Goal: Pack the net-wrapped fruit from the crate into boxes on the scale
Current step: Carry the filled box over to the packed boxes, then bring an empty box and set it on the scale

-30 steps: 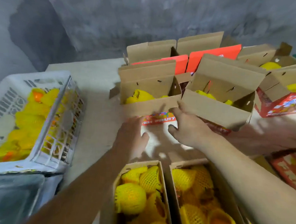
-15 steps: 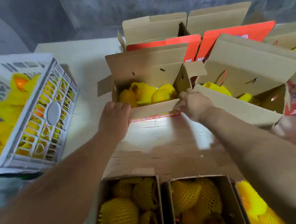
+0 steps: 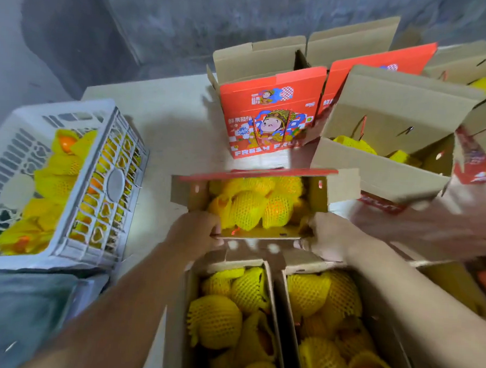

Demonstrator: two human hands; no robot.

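Note:
An open cardboard box [image 3: 340,186] holding several yellow net-wrapped fruit [image 3: 247,209] sits mid-table, tilted toward me and blurred. My left hand [image 3: 197,232] grips its near edge at the left corner. My right hand [image 3: 326,236] grips the same edge at the right corner. A white plastic crate [image 3: 63,250] at the left holds more net-wrapped fruit [image 3: 53,179]. Two filled boxes [image 3: 276,287] stand side by side right under my arms. No scale shows.
An upright red printed box [image 3: 267,120] stands behind the held box, with more open boxes [image 3: 383,168] to the right and rear. Another person's forearm [image 3: 445,219] reaches in from the right. A grey wall closes the back. A dark bag [image 3: 18,312] lies bottom left.
Both hands have drawn the box of fruit back toward me, away from the row of boxes, and it now tilts with its contents showing. The red box behind it is uncovered.

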